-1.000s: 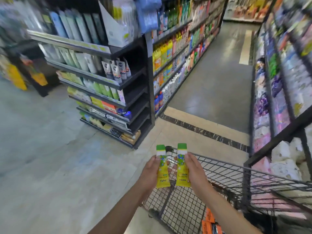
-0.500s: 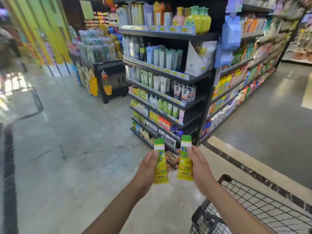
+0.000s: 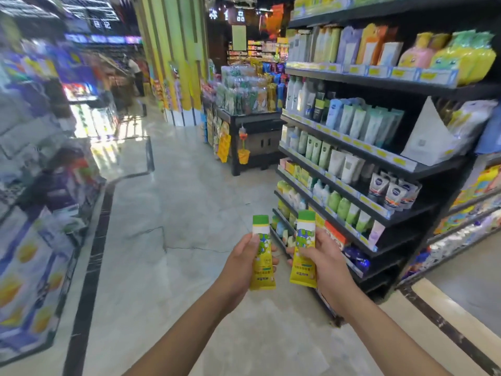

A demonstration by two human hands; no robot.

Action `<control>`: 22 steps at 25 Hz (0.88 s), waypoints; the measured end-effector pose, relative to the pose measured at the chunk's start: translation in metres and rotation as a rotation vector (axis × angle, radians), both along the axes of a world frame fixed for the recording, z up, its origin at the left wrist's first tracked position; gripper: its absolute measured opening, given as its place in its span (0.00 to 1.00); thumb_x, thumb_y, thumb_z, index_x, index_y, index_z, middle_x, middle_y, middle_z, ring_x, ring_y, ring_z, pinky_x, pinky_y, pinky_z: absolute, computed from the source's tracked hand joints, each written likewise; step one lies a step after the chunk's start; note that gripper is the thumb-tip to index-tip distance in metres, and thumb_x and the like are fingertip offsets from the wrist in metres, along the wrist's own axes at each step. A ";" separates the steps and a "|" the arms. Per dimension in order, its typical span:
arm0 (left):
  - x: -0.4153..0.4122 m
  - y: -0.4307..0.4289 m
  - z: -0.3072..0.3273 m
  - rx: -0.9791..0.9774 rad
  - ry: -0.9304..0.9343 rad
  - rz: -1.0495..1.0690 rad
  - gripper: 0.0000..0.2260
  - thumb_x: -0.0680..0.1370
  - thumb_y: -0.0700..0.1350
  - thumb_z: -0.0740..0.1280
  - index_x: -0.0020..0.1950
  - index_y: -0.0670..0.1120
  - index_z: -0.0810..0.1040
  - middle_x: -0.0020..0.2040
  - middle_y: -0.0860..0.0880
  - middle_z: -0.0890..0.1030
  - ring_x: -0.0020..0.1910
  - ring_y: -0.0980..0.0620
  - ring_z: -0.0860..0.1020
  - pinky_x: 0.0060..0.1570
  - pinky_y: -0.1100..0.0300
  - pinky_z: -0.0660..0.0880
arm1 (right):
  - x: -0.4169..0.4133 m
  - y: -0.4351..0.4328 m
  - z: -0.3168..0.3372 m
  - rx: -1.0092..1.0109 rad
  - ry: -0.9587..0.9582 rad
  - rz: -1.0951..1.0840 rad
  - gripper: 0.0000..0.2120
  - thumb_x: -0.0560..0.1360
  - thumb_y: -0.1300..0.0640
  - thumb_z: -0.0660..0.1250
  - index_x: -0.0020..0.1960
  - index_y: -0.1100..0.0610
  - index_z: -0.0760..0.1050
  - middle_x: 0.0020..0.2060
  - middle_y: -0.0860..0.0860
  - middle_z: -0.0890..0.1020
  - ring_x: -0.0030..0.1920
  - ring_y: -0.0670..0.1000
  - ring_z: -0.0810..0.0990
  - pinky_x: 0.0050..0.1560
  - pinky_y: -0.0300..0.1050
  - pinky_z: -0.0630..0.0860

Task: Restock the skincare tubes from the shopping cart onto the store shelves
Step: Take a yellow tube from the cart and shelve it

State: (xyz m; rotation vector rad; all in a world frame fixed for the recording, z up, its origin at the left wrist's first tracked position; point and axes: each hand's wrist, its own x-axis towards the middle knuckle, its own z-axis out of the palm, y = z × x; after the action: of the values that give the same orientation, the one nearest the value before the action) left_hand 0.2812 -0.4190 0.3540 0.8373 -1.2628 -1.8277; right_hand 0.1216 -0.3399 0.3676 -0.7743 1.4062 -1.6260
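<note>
Both hands are up in front of the body, each wrapped round one skincare tube. The left hand (image 3: 241,263) grips the left tube (image 3: 264,278), thumb across the front, fingers curled round behind. The right hand (image 3: 326,263) holds the right tube (image 3: 303,271) the same way, in mirror fashion. Both tubes stand upright, green caps on top, yellow bodies running down to flat crimped ends. They sit side by side with a narrow gap between them, not touching, and they hang over the pale floor (image 3: 176,240), clear of any shelf.

Just right of the right hand and beyond it rise the black store shelves (image 3: 349,189), tier on tier. Green tubes (image 3: 342,208) stand on a low tier up and right of that hand, with white tubes (image 3: 390,191) one tier higher. Straight ahead, well past both hands, sits a dark display stand (image 3: 254,123) piled with packets. Far to the left of the left hand it's all blur, probably boxed goods (image 3: 29,261).
</note>
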 end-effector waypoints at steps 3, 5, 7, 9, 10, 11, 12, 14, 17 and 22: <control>-0.016 -0.048 0.007 -0.010 -0.004 0.034 0.13 0.87 0.49 0.57 0.60 0.43 0.77 0.49 0.44 0.85 0.43 0.44 0.82 0.54 0.43 0.79 | -0.019 -0.054 0.004 -0.019 0.044 0.032 0.26 0.75 0.76 0.62 0.65 0.51 0.74 0.53 0.57 0.84 0.52 0.57 0.87 0.51 0.57 0.83; -0.031 -0.082 0.013 -0.015 -0.013 0.050 0.13 0.87 0.49 0.57 0.60 0.43 0.77 0.50 0.44 0.85 0.44 0.44 0.82 0.55 0.42 0.78 | -0.037 -0.093 0.008 -0.037 0.040 0.051 0.27 0.74 0.75 0.63 0.65 0.51 0.75 0.54 0.55 0.84 0.54 0.58 0.86 0.54 0.61 0.82; -0.048 -0.114 0.016 -0.022 -0.018 0.072 0.13 0.87 0.50 0.57 0.59 0.44 0.77 0.49 0.43 0.85 0.44 0.44 0.82 0.56 0.40 0.78 | -0.055 -0.129 0.010 -0.053 0.018 0.070 0.27 0.72 0.71 0.68 0.64 0.49 0.76 0.56 0.55 0.82 0.55 0.59 0.86 0.55 0.64 0.82; -0.063 -0.140 0.017 -0.026 -0.025 0.092 0.14 0.87 0.50 0.56 0.58 0.44 0.77 0.48 0.43 0.85 0.44 0.44 0.82 0.56 0.39 0.78 | -0.072 -0.157 0.010 -0.061 -0.001 0.081 0.27 0.69 0.68 0.70 0.64 0.47 0.77 0.57 0.56 0.82 0.55 0.58 0.86 0.55 0.64 0.82; -0.072 -0.153 0.017 -0.026 -0.031 0.098 0.14 0.87 0.50 0.56 0.58 0.43 0.77 0.48 0.43 0.85 0.44 0.44 0.82 0.56 0.39 0.78 | -0.083 -0.171 0.010 -0.062 0.003 0.085 0.27 0.69 0.69 0.70 0.64 0.47 0.77 0.57 0.56 0.82 0.55 0.58 0.85 0.54 0.63 0.82; -0.081 -0.165 0.016 -0.025 -0.034 0.096 0.14 0.87 0.50 0.56 0.58 0.43 0.77 0.48 0.43 0.85 0.44 0.44 0.82 0.54 0.40 0.79 | -0.092 -0.184 0.010 -0.060 0.013 0.088 0.27 0.72 0.72 0.68 0.65 0.48 0.77 0.56 0.56 0.83 0.56 0.57 0.85 0.54 0.61 0.82; -0.090 -0.178 0.016 -0.022 -0.036 0.094 0.14 0.87 0.49 0.56 0.59 0.42 0.77 0.49 0.43 0.85 0.44 0.45 0.82 0.52 0.42 0.79 | -0.101 -0.196 0.010 -0.055 0.025 0.094 0.28 0.73 0.74 0.67 0.66 0.50 0.76 0.55 0.55 0.84 0.57 0.56 0.85 0.52 0.59 0.82; -0.105 -0.203 0.015 -0.022 -0.035 0.078 0.13 0.87 0.49 0.56 0.60 0.41 0.76 0.50 0.43 0.85 0.44 0.45 0.82 0.50 0.46 0.80 | -0.116 -0.221 0.010 -0.043 0.048 0.100 0.27 0.75 0.76 0.65 0.67 0.52 0.75 0.52 0.53 0.86 0.57 0.55 0.85 0.50 0.53 0.82; -0.126 -0.243 0.016 -0.032 -0.025 0.039 0.13 0.87 0.49 0.57 0.58 0.43 0.77 0.49 0.43 0.85 0.45 0.44 0.82 0.52 0.43 0.79 | -0.137 -0.256 0.007 -0.030 0.043 0.073 0.27 0.74 0.76 0.66 0.68 0.54 0.74 0.54 0.55 0.84 0.54 0.55 0.86 0.45 0.49 0.82; -0.175 -0.331 0.010 -0.049 -0.035 -0.052 0.13 0.87 0.50 0.57 0.57 0.47 0.80 0.49 0.41 0.86 0.44 0.44 0.84 0.54 0.41 0.79 | -0.178 -0.327 -0.001 -0.031 0.032 -0.028 0.26 0.74 0.74 0.68 0.64 0.50 0.77 0.56 0.58 0.83 0.55 0.64 0.84 0.54 0.67 0.81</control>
State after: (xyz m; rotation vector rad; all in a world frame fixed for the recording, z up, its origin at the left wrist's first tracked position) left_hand 0.1066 -0.7496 0.3645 0.8195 -1.3572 -1.8227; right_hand -0.0563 -0.6669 0.3667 -0.8052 1.4230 -1.6670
